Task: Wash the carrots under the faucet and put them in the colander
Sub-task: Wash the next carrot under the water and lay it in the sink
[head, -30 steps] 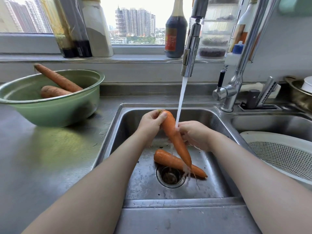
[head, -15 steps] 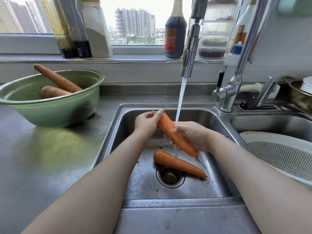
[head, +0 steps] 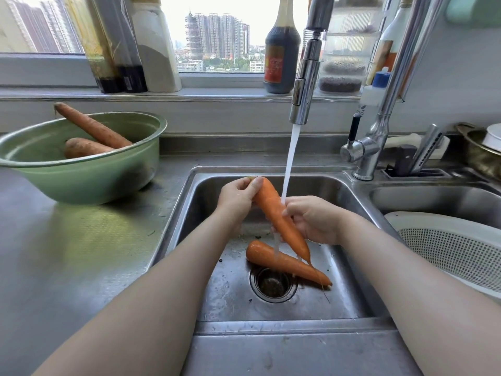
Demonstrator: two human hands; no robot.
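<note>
**Orange carrot being rinsed over the steel sink**

Orange and wet, one carrot [head: 273, 210] is being held slantwise above the sink [head: 352, 278], thick end up and to the left, thin tip pointing down to the right. The left hand [head: 238, 198] is gripping the thick end, with the thumb lying across the top. The right hand [head: 311, 221] is curling its fingers round the middle of the same carrot from the right side. Water [head: 290, 158] is running from the faucet [head: 305, 85] and striking the carrot just where the right fingers are wrapping it, then dripping off the lower half.

Beneath, a second carrot [head: 284, 263] is lying on the sink floor, its thin end pointing right, its body passing just beside the drain [head: 272, 284]. The held carrot's tip is hanging right above it; whether the two are touching cannot be told.

The white colander [head: 455, 248] is sitting at the right, over the neighbouring basin and well apart from both hands. On the counter [head: 67, 253] to the left, a green bowl [head: 89, 177] is holding two duller carrots [head: 92, 126], the longer one leaning over the far rim.
</note>
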